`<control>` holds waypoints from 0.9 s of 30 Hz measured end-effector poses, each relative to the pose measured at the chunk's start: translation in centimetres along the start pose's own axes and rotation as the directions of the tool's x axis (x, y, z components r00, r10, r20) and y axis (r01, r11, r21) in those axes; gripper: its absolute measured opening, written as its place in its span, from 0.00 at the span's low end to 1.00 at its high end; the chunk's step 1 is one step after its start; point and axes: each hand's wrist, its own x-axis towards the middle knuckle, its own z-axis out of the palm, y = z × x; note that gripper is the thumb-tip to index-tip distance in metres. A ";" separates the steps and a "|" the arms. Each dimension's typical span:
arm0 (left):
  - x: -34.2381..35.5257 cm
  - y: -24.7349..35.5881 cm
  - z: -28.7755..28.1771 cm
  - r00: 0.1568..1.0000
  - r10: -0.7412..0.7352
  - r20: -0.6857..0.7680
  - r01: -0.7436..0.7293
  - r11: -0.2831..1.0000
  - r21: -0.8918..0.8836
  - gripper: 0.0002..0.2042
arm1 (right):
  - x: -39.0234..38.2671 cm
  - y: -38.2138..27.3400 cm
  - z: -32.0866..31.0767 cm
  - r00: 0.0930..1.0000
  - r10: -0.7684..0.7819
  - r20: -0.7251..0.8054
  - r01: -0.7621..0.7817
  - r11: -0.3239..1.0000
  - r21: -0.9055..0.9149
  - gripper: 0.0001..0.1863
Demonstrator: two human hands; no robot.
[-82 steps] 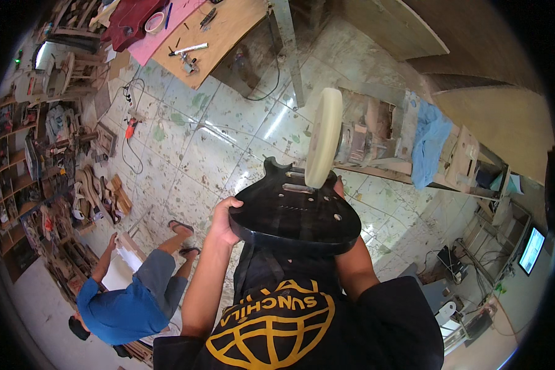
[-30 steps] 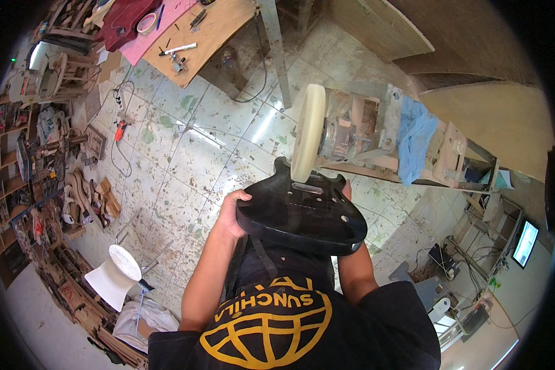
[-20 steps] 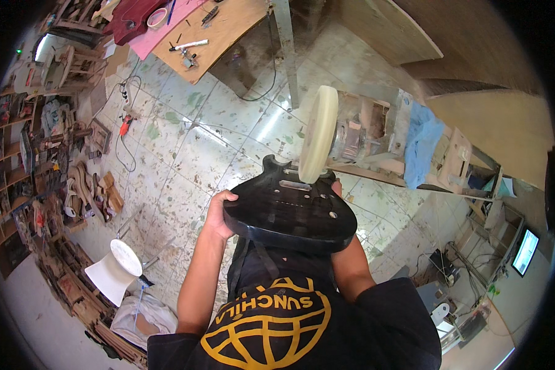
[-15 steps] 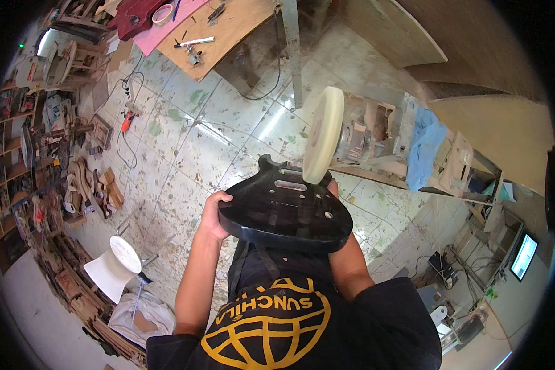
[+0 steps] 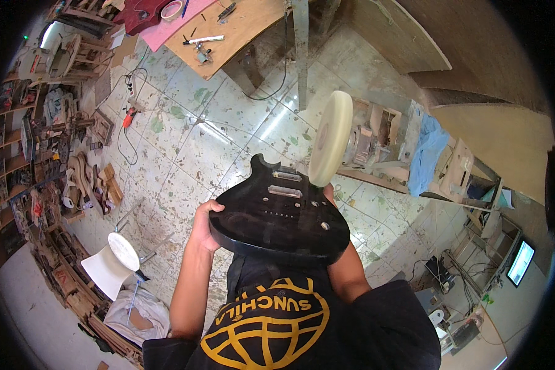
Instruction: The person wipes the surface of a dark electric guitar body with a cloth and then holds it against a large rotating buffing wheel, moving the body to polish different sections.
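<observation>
My left hand (image 5: 205,225) grips the left edge of a glossy black electric guitar body (image 5: 253,228), thumb on its top face. The body has two cut rectangular pockets and several drilled holes, and is held roughly level before my torso. My right hand (image 5: 330,191) holds the far right side; most of its fingers are hidden behind the body. A large pale cream buffing wheel (image 5: 332,137) on a machine spindle hangs over that right edge, its lower rim at or very close to the body; whether they touch I cannot tell.
Wooden machine stand with blue cloth (image 5: 427,154) at right. Workbench (image 5: 222,46) with tape, tools and red guitar body at top. Orange power tool (image 5: 129,117) and cable on tiled floor. White chair (image 5: 111,262), wood pieces (image 5: 86,182) and shelving at left. Monitor (image 5: 521,262) on the right.
The guitar body has shifted left in the view, away from under the wheel, exposing both pockets. The co-worker in blue at lower left is gone from view, and the white chair now shows there.
</observation>
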 end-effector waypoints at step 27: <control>-1.4 -2.3 2.4 0.992 -0.097 0.077 0.097 0.995 0.006 0.23 | -1.6 -3.6 -6.4 0.964 -0.221 0.149 0.244 0.957 -0.155 0.23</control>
